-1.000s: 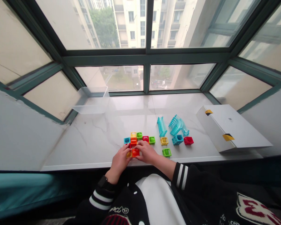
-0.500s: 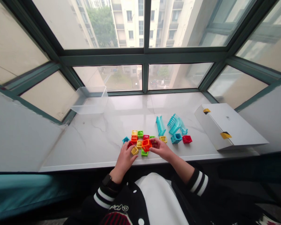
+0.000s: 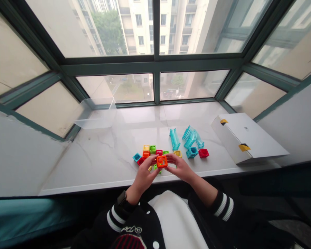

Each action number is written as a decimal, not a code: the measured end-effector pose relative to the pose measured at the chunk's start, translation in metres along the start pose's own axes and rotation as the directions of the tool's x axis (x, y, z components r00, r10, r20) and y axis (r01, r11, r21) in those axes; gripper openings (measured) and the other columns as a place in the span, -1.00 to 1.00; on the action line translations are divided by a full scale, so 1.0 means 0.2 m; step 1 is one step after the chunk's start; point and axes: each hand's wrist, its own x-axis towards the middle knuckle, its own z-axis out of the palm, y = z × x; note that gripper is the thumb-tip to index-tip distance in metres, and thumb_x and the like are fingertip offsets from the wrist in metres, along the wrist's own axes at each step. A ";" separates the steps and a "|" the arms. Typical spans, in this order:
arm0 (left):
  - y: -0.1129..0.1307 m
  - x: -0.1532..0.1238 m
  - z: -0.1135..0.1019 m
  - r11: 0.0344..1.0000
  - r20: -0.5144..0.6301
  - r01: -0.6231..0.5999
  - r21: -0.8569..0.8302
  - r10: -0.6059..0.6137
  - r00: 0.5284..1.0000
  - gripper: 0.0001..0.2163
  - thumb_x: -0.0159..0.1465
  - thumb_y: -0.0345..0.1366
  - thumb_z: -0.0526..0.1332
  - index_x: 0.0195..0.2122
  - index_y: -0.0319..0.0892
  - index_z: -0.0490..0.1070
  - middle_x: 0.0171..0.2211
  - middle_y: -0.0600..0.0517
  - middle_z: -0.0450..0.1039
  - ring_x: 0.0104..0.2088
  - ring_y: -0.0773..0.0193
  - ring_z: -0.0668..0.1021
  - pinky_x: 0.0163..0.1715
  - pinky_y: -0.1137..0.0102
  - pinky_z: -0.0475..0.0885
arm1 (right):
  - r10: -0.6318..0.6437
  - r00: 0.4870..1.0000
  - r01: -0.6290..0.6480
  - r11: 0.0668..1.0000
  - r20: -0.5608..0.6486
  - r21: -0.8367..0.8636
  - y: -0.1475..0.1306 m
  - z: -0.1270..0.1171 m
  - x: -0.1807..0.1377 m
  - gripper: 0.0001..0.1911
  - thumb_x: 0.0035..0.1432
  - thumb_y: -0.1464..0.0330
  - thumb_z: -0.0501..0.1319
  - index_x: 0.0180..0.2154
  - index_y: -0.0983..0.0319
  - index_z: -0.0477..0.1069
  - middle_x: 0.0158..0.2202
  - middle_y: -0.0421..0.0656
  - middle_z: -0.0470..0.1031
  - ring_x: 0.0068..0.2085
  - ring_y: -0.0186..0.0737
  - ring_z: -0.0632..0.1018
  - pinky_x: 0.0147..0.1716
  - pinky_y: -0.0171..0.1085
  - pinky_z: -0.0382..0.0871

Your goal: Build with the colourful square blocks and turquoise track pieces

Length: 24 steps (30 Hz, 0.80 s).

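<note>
An orange cube block (image 3: 161, 161) is held between my two hands, above the other blocks near the sill's front edge. My left hand (image 3: 145, 171) grips its left side, and my right hand (image 3: 180, 167) has its fingers on the right side. Behind and under the hands lie several coloured blocks: a yellow one (image 3: 146, 147), a green one (image 3: 152, 149), another orange one (image 3: 145, 154) and a blue one (image 3: 137, 157). My fingers partly cover a lower green block (image 3: 157, 168) and a yellow one.
Right of my hands stand a yellow block (image 3: 178, 153), a blue block (image 3: 192, 152) and a red block (image 3: 204, 153). Clear blue track pieces (image 3: 174, 139) lie behind them. A transparent bin (image 3: 95, 114) sits at the back left, a white box (image 3: 248, 138) at the right.
My left hand has moved right and up from the yellow block to the orange block, which my right hand held before. The orange block has turned to face up more squarely.
</note>
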 end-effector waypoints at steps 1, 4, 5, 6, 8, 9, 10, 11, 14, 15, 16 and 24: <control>0.00 0.00 0.00 1.000 -0.033 -0.001 -0.008 0.001 0.999 -0.56 0.35 -0.18 0.37 0.23 -0.04 0.43 0.19 -0.13 0.52 0.12 0.00 0.63 0.16 0.10 0.57 | -0.015 1.000 0.015 1.000 -0.016 -0.021 0.00 0.00 0.00 -0.47 0.23 0.23 0.44 0.19 0.12 0.41 0.18 0.00 0.54 0.14 -0.01 0.63 0.20 0.07 0.54; -0.02 0.00 0.00 1.000 -0.140 -0.030 -0.007 0.028 0.990 -0.58 0.33 -0.18 0.40 0.19 -0.05 0.46 0.14 -0.11 0.53 0.06 0.04 0.65 0.10 0.12 0.62 | -0.047 0.997 0.045 0.998 -0.055 -0.035 -0.03 0.00 -0.01 -0.38 0.24 0.23 0.44 0.28 0.08 0.34 0.28 0.02 0.45 0.20 0.00 0.59 0.20 0.05 0.55; -0.02 0.01 0.00 0.999 -0.164 -0.043 -0.003 0.042 0.986 -0.58 0.33 -0.18 0.40 0.19 -0.05 0.46 0.13 -0.10 0.53 0.05 0.06 0.65 0.09 0.13 0.63 | -0.056 0.997 0.054 0.998 -0.061 -0.033 -0.04 0.01 -0.01 -0.34 0.24 0.22 0.44 0.30 0.07 0.32 0.30 0.02 0.43 0.20 0.00 0.58 0.20 0.04 0.55; -0.03 0.01 0.01 0.998 -0.178 -0.055 -0.002 0.054 0.983 -0.59 0.32 -0.19 0.41 0.18 -0.04 0.46 0.13 -0.09 0.53 0.04 0.07 0.65 0.08 0.14 0.63 | -0.068 0.996 0.065 0.997 -0.063 -0.038 -0.05 0.02 -0.01 -0.31 0.24 0.22 0.44 0.33 0.06 0.30 0.31 0.03 0.42 0.21 0.01 0.58 0.19 0.03 0.56; -0.04 0.01 0.02 0.997 -0.178 -0.071 -0.006 0.069 0.982 -0.60 0.32 -0.20 0.42 0.16 -0.03 0.47 0.13 -0.09 0.52 0.05 0.08 0.65 0.07 0.15 0.64 | -0.093 0.994 0.089 0.994 -0.058 -0.065 -0.07 0.04 0.00 -0.27 0.23 0.22 0.45 0.35 0.05 0.27 0.32 0.03 0.40 0.21 0.02 0.58 0.18 0.03 0.57; -0.04 0.01 0.04 0.997 -0.175 -0.077 -0.008 0.075 0.982 -0.61 0.32 -0.21 0.42 0.16 -0.03 0.48 0.13 -0.10 0.51 0.05 0.07 0.65 0.06 0.15 0.65 | -0.106 0.993 0.101 0.992 -0.059 -0.081 -0.07 0.06 0.00 -0.27 0.23 0.23 0.45 0.36 0.05 0.28 0.32 0.03 0.41 0.20 0.03 0.58 0.17 0.02 0.57; -0.04 0.01 0.05 0.997 -0.174 -0.080 -0.012 0.077 0.982 -0.61 0.32 -0.22 0.42 0.15 -0.04 0.48 0.13 -0.10 0.51 0.04 0.07 0.65 0.06 0.15 0.65 | -0.115 0.991 0.108 0.989 -0.064 -0.098 -0.08 0.07 0.00 -0.28 0.23 0.23 0.45 0.35 0.05 0.29 0.31 0.02 0.41 0.20 0.03 0.58 0.17 0.02 0.58; -0.04 0.00 0.06 0.997 -0.172 -0.080 -0.019 0.076 0.982 -0.61 0.31 -0.22 0.42 0.15 -0.04 0.48 0.13 -0.10 0.51 0.03 0.07 0.66 0.05 0.14 0.66 | -0.121 0.990 0.112 0.987 -0.076 -0.113 -0.07 0.08 0.00 -0.29 0.23 0.23 0.45 0.34 0.05 0.31 0.30 0.01 0.42 0.19 0.03 0.59 0.17 0.01 0.58; -0.05 0.00 0.09 0.996 -0.160 -0.068 -0.064 0.057 0.986 -0.59 0.29 -0.25 0.43 0.15 -0.03 0.46 0.14 -0.10 0.50 0.02 0.07 0.67 0.03 0.14 0.67 | -0.125 0.985 0.106 0.983 -0.121 -0.153 -0.06 0.09 0.00 -0.33 0.23 0.25 0.45 0.32 0.04 0.36 0.25 -0.01 0.48 0.16 0.02 0.61 0.16 -0.02 0.58; -0.05 0.00 0.10 0.995 -0.150 -0.061 -0.081 0.048 0.988 -0.58 0.29 -0.26 0.43 0.16 -0.03 0.45 0.14 -0.10 0.50 0.03 0.07 0.67 0.03 0.13 0.67 | -0.123 0.984 0.101 0.982 -0.130 -0.163 -0.05 0.09 0.00 -0.34 0.22 0.25 0.45 0.31 0.04 0.37 0.24 -0.02 0.49 0.16 0.02 0.61 0.17 -0.03 0.58; -0.06 0.00 0.11 0.994 -0.142 -0.055 -0.094 0.042 0.989 -0.58 0.29 -0.27 0.43 0.16 -0.03 0.44 0.15 -0.11 0.49 0.04 0.06 0.66 0.04 0.13 0.67 | -0.119 0.984 0.096 0.981 -0.136 -0.169 -0.04 0.09 -0.01 -0.33 0.21 0.26 0.45 0.31 0.05 0.37 0.23 -0.02 0.50 0.16 0.02 0.61 0.17 -0.03 0.59; -0.04 0.00 0.16 0.995 -0.077 -0.071 -0.065 0.066 0.995 -0.59 0.33 -0.31 0.36 0.20 -0.02 0.41 0.18 -0.13 0.43 0.10 0.04 0.62 0.07 0.11 0.65 | -0.062 0.981 0.039 0.991 -0.186 -0.124 -0.02 0.06 -0.05 -0.32 0.18 0.27 0.46 0.30 0.07 0.37 0.23 -0.02 0.51 0.10 0.00 0.65 0.10 -0.02 0.64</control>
